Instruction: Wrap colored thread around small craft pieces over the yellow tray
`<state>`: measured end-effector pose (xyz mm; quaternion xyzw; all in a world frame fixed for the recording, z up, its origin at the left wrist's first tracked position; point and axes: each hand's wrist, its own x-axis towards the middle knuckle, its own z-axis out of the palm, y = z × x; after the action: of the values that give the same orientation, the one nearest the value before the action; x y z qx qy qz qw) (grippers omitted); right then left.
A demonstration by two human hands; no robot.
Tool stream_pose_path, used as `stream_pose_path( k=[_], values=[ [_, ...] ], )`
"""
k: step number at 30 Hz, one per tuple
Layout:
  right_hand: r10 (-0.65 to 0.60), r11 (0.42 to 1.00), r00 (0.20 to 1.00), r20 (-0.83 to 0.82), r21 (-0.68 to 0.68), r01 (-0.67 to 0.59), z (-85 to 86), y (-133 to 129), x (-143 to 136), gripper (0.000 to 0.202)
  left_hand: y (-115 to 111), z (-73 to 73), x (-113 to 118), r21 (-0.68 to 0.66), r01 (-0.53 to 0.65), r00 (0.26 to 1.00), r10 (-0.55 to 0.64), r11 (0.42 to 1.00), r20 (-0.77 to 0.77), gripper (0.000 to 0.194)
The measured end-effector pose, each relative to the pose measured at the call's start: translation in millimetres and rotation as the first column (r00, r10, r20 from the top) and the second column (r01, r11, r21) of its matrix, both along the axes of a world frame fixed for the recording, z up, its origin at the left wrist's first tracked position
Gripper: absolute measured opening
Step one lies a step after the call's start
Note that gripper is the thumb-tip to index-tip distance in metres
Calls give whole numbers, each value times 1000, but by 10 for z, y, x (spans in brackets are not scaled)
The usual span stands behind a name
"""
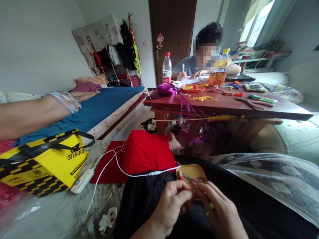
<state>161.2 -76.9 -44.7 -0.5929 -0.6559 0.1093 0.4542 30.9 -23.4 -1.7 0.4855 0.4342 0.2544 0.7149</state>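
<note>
My left hand (171, 204) and my right hand (219, 205) meet over my dark-clothed lap, fingertips pinched close together. What lies between them is too small to make out, though a bit of yellow shows there. A small yellow-green piece (211, 205) pokes out by my right hand's fingers. Just beyond my fingertips lies a yellow tray (193, 168), partly hidden by my hands. In it are scissors (199, 180) with pinkish handles and a small red stick-like object (179, 176).
Ahead stands a wooden table (174, 103) with bottles, purple strands (168, 91), an orange tray (193, 88) and pliers (251, 103). A person (209, 66) writes behind it. Left are a yellow bag (50, 162), a white cable (136, 175), and another person's leg (30, 113) on a bed.
</note>
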Motion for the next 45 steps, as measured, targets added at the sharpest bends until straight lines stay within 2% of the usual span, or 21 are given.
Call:
stream_pose_path(
  k=[5, 10, 13, 15, 18, 23, 25, 28, 31, 33, 36, 39, 45],
  values=[
    [-66, 996, 988, -137, -73, 56, 55, 9, -5, 17, 3, -12, -11, 28, -7, 999, 8, 1000, -31, 13],
    [-79, 978, 972, -223, -204, 32, 78, 1, -11, 17, 29, -47, -60, 157, -17, 992, 36, 987, -120, 15],
    [-57, 987, 986, -155, -160, 31, -18, -56, -8, 24, 50, -54, -98, 245, -31, 988, 67, 969, -141, 17],
    [-27, 994, 998, -48, -110, 22, -114, -106, 5, 27, 57, -53, -113, 293, -32, 986, 79, 956, -149, 18],
    [-30, 992, 994, 105, -122, 43, -216, -161, 43, 30, 55, -54, -124, 355, -21, 982, 87, 935, -170, 18],
    [85, 982, 966, 243, -186, -39, -180, -167, 89, 30, 43, -66, -134, 463, 19, 972, 93, 886, -218, 19],
    [54, 984, 963, 266, -179, -6, -150, -162, 79, 31, 41, -68, -138, 487, 23, 969, 101, 873, -227, 19],
    [0, 982, 961, 275, -181, 52, -135, -161, 64, 33, 42, -74, -141, 488, 16, 969, 106, 872, -222, 18],
    [65, 979, 961, 268, -202, -10, -145, -158, 73, 31, 43, -81, -141, 493, 28, 969, 98, 870, -227, 19],
    [60, 977, 964, 259, -213, -4, -158, -155, 71, 32, 39, -84, -140, 508, 43, 966, 95, 861, -242, 20],
    [-15, 972, 975, 220, -225, 66, -181, -154, 39, 34, 20, -86, -139, 568, 77, 957, 99, 820, -274, 19],
    [-31, 969, 987, 159, -237, 69, -197, -161, 1, 36, 0, -91, -141, 623, 112, 947, 107, 774, -303, 18],
    [-37, 968, 994, 102, -243, 61, -195, -178, -18, 33, 13, -101, -149, 602, 85, 951, 116, 794, -286, 19]
  ],
)
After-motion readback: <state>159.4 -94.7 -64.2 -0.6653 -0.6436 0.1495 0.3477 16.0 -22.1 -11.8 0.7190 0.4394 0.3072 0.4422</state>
